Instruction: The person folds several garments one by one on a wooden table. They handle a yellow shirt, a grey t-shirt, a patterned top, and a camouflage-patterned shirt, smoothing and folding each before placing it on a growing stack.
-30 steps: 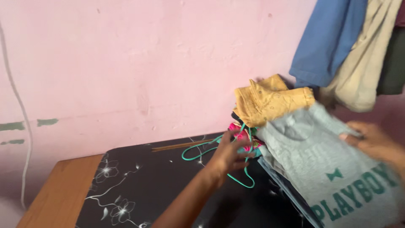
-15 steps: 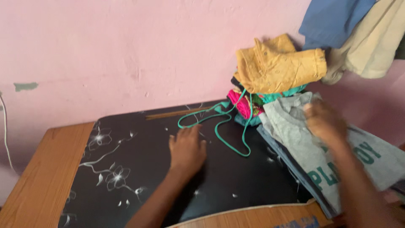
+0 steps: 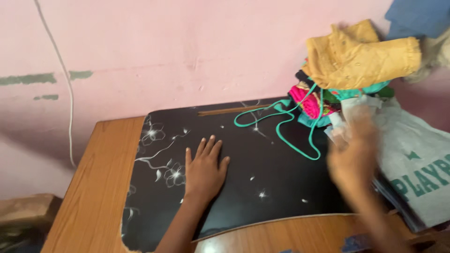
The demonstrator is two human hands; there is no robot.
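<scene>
Your left hand lies flat, fingers spread, on the black mat covering the worktop. Your right hand is blurred at the grey T-shirt; I cannot tell its grip.

The right hand is smeared by motion, so its fingers cannot be told apart, nor whether it grips the grey printed T-shirt beside it. That shirt runs off the right edge, and the dark folded cloth under it shows only as a thin rim. The blue garment at the top right corner is cut by the frame, and a pale cloth below it is blurred. The yellow garment covers most of the pile beneath. Both forearms leave the bottom edge, as does the wooden surface; a brown object at the lower left is too blurred to name
</scene>
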